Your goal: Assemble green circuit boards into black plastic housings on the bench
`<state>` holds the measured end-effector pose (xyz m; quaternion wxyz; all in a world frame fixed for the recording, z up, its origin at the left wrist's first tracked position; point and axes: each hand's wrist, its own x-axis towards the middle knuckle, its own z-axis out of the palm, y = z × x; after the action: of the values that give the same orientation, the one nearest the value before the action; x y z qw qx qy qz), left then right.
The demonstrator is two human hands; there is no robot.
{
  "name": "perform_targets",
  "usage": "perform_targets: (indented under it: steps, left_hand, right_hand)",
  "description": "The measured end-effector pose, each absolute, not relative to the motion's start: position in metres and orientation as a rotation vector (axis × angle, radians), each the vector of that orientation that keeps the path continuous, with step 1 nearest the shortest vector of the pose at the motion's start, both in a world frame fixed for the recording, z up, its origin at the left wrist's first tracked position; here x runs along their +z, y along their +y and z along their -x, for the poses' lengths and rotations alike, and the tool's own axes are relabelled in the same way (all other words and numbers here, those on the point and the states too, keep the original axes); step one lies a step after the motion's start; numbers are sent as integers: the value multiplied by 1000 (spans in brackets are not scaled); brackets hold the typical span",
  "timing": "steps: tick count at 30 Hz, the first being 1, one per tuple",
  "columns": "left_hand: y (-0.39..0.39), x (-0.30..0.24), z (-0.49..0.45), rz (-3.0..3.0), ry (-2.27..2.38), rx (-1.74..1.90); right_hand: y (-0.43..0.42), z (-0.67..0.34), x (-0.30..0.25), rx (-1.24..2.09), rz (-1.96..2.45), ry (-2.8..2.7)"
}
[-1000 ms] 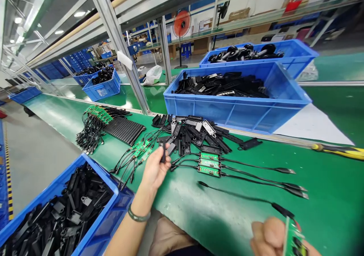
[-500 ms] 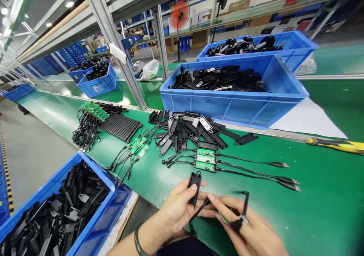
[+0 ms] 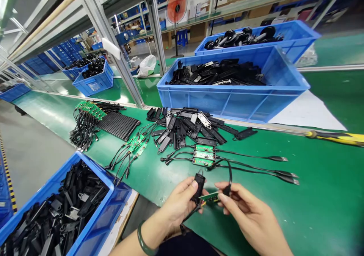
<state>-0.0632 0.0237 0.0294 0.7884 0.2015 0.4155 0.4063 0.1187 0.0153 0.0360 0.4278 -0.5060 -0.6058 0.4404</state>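
Observation:
My left hand (image 3: 182, 197) grips a black plastic case half (image 3: 200, 182) with a loop at its top, thumb across its face. Between my hands is a green circuit board (image 3: 210, 197), its left end close to the case and coloured wires showing there. My right hand (image 3: 241, 206) pinches the board's right end, where a black cable (image 3: 229, 170) arcs upward. Another black cable (image 3: 191, 215) hangs below my left fingers. Just beyond, three cased circuit boards (image 3: 204, 155) lie side by side with their cables stretched out left and right.
Loose black case parts (image 3: 184, 129) are heaped behind. Wired boards (image 3: 138, 144) and a row of black cases (image 3: 118, 125) lie left. Blue bins stand at the back (image 3: 227, 100) and front left (image 3: 93, 195). A yellow-black tool (image 3: 335, 136) lies right.
My right hand has turned and shifted, bringing the circuit board into plain sight against the case in my left hand. The cable now arcs above my right fingers. The view has tilted slightly.

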Motion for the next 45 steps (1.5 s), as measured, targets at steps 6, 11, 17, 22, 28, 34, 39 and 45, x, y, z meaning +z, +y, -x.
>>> perform_targets:
  steps: [6, 11, 17, 22, 28, 34, 39, 45]
  left_hand:
    - [21, 36, 62, -358, 768, 837]
    - [18, 39, 65, -357, 728, 753]
    - [14, 32, 63, -335, 757, 730]
    - [13, 33, 64, -290, 740, 735]
    - [9, 37, 63, -308, 725, 765]
    - [6, 42, 53, -514, 779, 771]
    - [2, 28, 50, -662, 865, 843]
    - [-1, 31, 52, -972, 991, 829]
  right_hand:
    - [25, -110, 40, 1134, 1282, -1396]
    - [27, -109, 34, 1057, 1324, -1537]
    - [25, -114, 28, 1085, 1342, -1601]
    - [24, -113, 34, 982, 1326, -1636]
    - [28, -108, 37, 848, 1262, -1633]
    - [24, -103, 31, 705, 1288, -1582]
    - [21, -100, 29, 838, 1328, -1508]
    - [25, -99, 33, 1416, 1298, -1273]
